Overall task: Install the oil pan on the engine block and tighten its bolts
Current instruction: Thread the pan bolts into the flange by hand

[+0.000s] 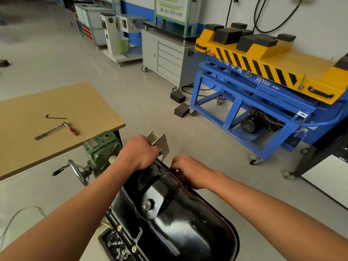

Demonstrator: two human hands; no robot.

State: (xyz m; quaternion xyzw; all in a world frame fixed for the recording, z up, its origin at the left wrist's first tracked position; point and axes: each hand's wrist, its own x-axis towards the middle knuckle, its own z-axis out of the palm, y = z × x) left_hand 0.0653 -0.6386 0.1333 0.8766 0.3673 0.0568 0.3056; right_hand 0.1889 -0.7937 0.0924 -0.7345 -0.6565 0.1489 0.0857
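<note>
The black pressed-steel oil pan (169,223) is sitting sump-up directly below the person. The left hand (139,153) is gripping its far rim beside a grey metal bracket (160,143). The right hand (188,170) is curling its fingertips onto the flange; whether they are pinching anything cannot be determined. A chrome ratchet (54,129) is lying on the tan surface (84,102).

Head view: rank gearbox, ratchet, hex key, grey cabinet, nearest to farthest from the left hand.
From the left hand, at the pan's far end:
1. Gearbox, just left of it.
2. Ratchet, on the table, left.
3. Hex key, just beyond the ratchet.
4. Grey cabinet, far ahead.
</note>
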